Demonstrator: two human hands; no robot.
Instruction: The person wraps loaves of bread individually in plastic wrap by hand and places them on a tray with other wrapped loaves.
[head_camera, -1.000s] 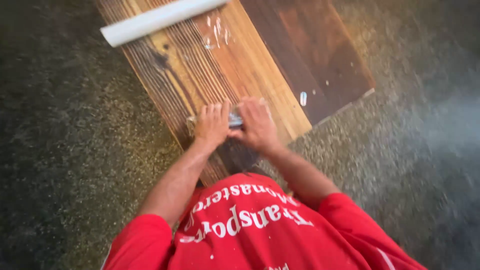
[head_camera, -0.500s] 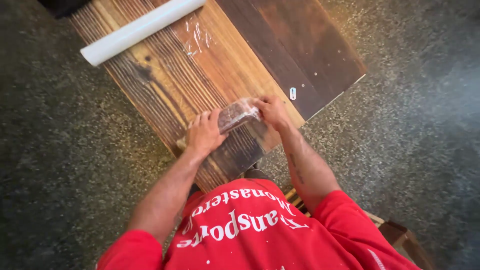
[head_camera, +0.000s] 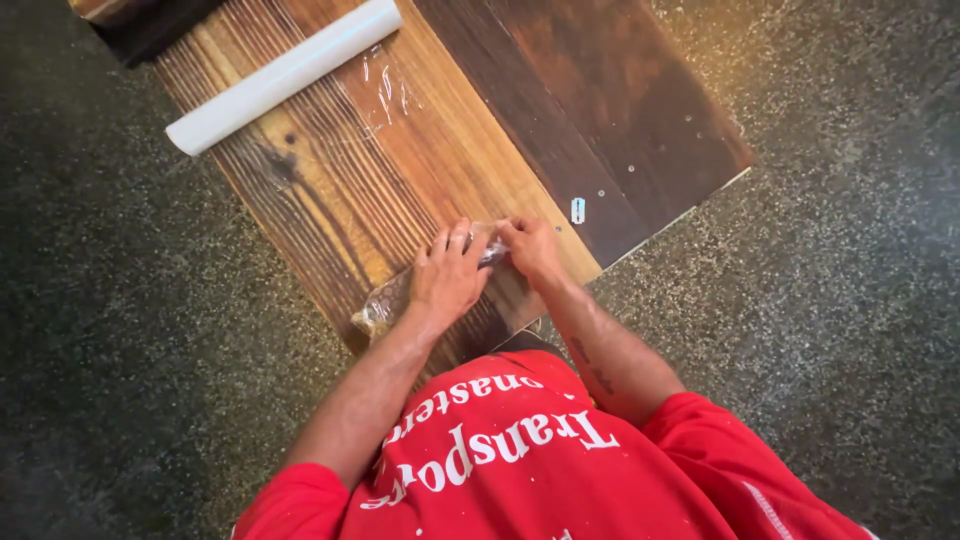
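A small brownish block wrapped in clear plastic film (head_camera: 385, 300) lies on the near end of a light, grained wooden board (head_camera: 330, 190). My left hand (head_camera: 447, 277) lies flat on top of the block and presses it down. My right hand (head_camera: 530, 250) pinches the film at the block's right end. Most of the block is hidden under my hands. A white roll of film (head_camera: 285, 75) lies across the far end of the board, with a loose clear sheet (head_camera: 385, 85) trailing from it.
A darker brown board (head_camera: 600, 110) lies beside the light one on the right, with a small white tag (head_camera: 578, 210) on it. Both rest on a dark speckled floor (head_camera: 850, 250). A dark object (head_camera: 150, 30) sits at the top left edge.
The wrapped block was lifted and tilted between my hands half a second ago. Now it lies flat on the board under my left palm, and my right hand works at its end.
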